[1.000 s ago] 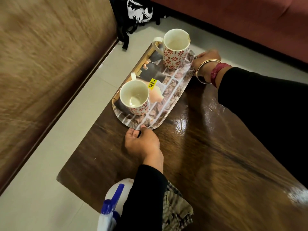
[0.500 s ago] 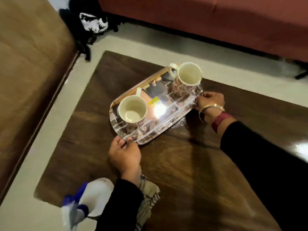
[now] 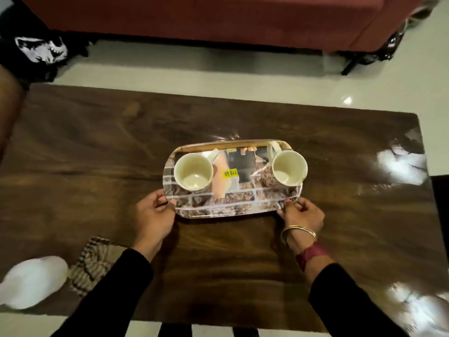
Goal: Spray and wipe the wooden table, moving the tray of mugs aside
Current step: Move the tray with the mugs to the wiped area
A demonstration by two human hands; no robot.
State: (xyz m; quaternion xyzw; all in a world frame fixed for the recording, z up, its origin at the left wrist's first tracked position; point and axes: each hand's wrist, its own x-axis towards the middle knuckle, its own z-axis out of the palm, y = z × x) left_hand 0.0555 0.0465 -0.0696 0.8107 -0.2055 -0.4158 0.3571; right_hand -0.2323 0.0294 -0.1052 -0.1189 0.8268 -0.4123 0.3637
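**Both hands on the tray, mid-surface**

Biggest thing in view is the dark wooden surface, glossy, catching bright glare patches along its right side. Beyond its far edge runs pale tiled floor, then the base of a red sofa across the top. A black bag with a white print sits on the floor at top left.

Centre stage: the tray, a rounded rectangle with a brick-pattern print, sitting near the middle of the surface with its long side running left to right. Whether it rests on the wood or is lifted just clear, I cannot tell.

Left hand is at the tray's near-left corner, fingers curled around the rim, gripping it. Right hand mirrors it at the near-right corner, fingers closed on the rim there. Black sleeves on both arms; the right wrist carries a gold bangle and a maroon band.

At near left, a white spray bottle, blurred, stands at the surface's edge, with a striped cloth just beside it, lying on the wood.

On the tray, two cream mugs, upright and well apart: the left mug and the right mug, which shows a red floral pattern outside and its handle toward the far side. Between them, a small yellow price sticker.
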